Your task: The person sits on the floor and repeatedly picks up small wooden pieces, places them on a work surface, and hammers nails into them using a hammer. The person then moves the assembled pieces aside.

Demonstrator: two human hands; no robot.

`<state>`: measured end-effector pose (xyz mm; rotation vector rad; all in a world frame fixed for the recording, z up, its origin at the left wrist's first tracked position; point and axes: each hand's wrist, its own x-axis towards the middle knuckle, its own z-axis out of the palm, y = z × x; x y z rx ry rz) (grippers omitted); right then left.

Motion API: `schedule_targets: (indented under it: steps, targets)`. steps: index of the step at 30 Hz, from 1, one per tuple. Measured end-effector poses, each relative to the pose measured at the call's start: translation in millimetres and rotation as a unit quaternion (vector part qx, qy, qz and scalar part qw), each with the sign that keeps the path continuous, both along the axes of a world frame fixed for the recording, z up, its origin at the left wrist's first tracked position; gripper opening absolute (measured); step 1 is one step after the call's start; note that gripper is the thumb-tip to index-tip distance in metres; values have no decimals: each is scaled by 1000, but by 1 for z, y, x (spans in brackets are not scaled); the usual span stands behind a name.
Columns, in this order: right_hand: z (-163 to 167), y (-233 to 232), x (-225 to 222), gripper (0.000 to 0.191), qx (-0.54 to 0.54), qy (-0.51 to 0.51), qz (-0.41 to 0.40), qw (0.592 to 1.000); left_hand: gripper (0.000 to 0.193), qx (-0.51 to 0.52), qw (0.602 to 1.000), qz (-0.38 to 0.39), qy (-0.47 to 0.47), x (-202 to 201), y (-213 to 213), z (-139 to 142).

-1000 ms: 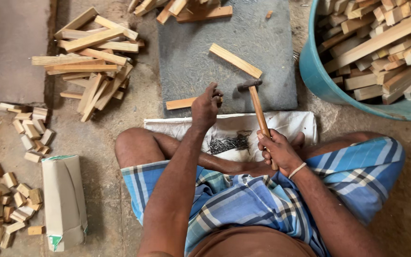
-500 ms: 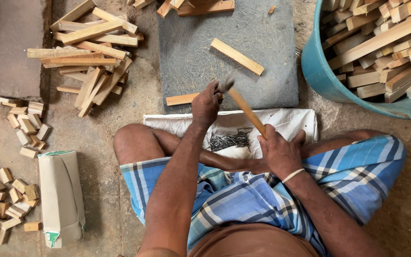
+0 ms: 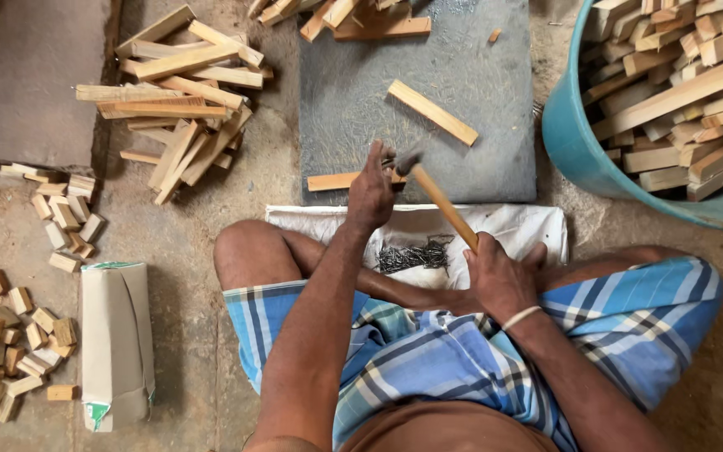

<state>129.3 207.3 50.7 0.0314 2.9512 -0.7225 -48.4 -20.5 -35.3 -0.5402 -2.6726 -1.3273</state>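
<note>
Wooden strip, lengthwise along the slab's near edge, is pinched by the left hand; the hammer is gripped by the right hand.

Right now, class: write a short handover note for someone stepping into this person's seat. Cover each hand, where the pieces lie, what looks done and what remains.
Left hand: fingertips down at the wood strip on the grey slab, seemingly steadying something small, too small to tell.
Right hand: grips the hammer by its wooden handle, head close above the left fingers.
Nails lie on the white sheet at the knees.
Done: strip placed on slab.
Left: a second strip lies on the slab; more fill the blue tub.
</note>
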Motion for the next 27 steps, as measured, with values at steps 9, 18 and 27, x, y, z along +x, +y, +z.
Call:
schedule_targets:
  steps: [9,18,27]
  targets:
    - [37,25,-9,34,-55,-318,-95,942,33,-235,957,-138,101,-25,-56,42]
    - [-8,30,-179,45,22,148,-20,989,43,-364,919,101,110,-12,-82,85]
    - [-29,54,-204,25,-509,-137,-200,826,9,-214,935,-282,-35,102,2,28]
